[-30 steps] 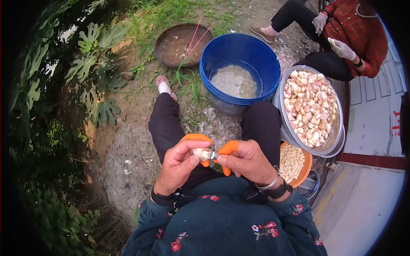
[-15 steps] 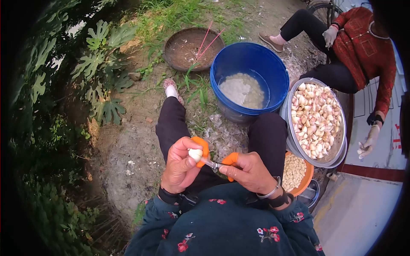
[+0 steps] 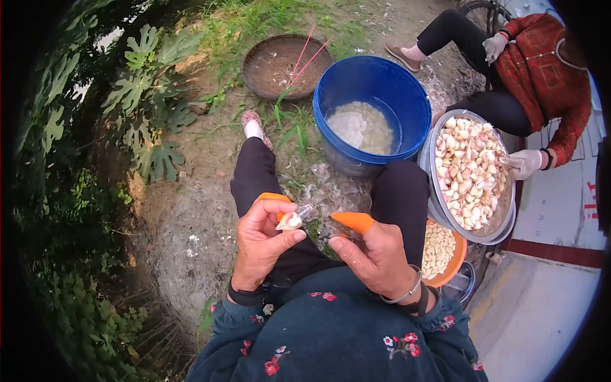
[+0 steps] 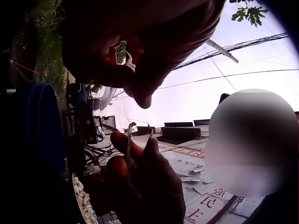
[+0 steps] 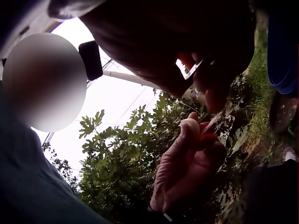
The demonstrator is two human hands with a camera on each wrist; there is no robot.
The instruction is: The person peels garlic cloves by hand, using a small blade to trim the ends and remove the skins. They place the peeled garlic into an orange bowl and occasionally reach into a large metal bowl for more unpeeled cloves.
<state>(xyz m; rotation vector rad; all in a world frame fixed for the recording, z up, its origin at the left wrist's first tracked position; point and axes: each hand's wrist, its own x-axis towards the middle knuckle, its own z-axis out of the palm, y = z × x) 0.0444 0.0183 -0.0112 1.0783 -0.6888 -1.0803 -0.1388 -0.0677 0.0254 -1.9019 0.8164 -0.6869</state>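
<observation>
In the head view my left hand (image 3: 261, 240) pinches a garlic clove (image 3: 289, 221) between thumb and fingers, with a loose bit of thin skin beside it. My right hand (image 3: 380, 258), with orange covers on its fingers, is a short gap to the right. It grips a small metal tool, seen in the left wrist view as a thin blade (image 4: 130, 140) rising from the fingers. In the right wrist view the pale clove (image 5: 190, 125) sits at the left fingertips, below the right hand.
Ahead stands a blue bucket (image 3: 407, 95) with water and pale cloves. To its right are a metal basin (image 3: 439, 184) of unpeeled garlic and an orange bowl (image 3: 459, 254) of peeled cloves. A woven basket (image 3: 254, 67) lies behind. Another person (image 3: 547, 76) sits at the right.
My hands have moved apart, and the tool has come away from the clove. The clove now shows loosened skin. The other person's gloved hand has moved up to the basin of garlic.
</observation>
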